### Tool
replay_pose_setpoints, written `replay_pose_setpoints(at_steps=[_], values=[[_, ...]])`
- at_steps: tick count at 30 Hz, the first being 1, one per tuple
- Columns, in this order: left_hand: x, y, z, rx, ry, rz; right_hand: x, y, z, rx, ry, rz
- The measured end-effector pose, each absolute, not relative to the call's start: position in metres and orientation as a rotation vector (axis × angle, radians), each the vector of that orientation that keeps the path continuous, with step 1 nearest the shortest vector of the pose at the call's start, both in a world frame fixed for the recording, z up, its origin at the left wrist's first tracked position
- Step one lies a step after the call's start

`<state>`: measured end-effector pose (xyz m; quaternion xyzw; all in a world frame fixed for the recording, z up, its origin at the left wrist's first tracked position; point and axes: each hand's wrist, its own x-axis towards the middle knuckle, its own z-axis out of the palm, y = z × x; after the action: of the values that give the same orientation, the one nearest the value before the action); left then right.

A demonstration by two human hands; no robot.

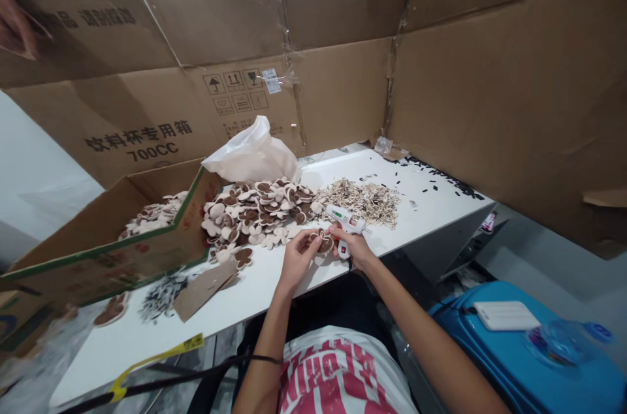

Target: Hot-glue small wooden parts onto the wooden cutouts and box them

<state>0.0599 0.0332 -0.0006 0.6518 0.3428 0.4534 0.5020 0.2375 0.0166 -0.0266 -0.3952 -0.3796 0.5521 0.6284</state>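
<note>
My left hand [294, 260] pinches a brown and cream fabric piece [324, 244] over the table's front edge. A pale bow-like strip seems to lie across the piece, too small to be sure. My right hand [356, 249] is closed around a white hot glue gun [347, 217], its nozzle pointing right, while its fingertips reach the fabric piece. Just beyond my hands lies a heap of brown and cream fabric shapes [259, 205]. Right of that heap spreads a pile of small cream pieces [365, 198].
An open carton [191, 205] with more fabric shapes stands left, beside a white bag [255, 151]. Cardboard walls [343, 87] enclose the table [274, 290]. Brown card [206, 290] and black scraps [164, 296] lie front left. Another person's hand [17, 25] shows upper left. A blue case [490, 349] stands right.
</note>
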Motion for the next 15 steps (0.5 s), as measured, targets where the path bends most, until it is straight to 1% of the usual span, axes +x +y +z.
replay_pose_setpoints(at_steps=[6,11,15], values=[[0.0603,0.0341,-0.0012,1.503,0.898,1.154,0.2353,0.0144,-0.0219,-0.930,-0.932,1.239],[0.0602,0.0360,-0.0013,1.514,0.921,1.191,0.2353,0.0177,-0.0224,-0.939,-0.858,1.210],[0.0584,0.0402,-0.0045,1.429,0.995,1.366,0.2347,0.0210,-0.0221,-0.961,-0.770,1.140]])
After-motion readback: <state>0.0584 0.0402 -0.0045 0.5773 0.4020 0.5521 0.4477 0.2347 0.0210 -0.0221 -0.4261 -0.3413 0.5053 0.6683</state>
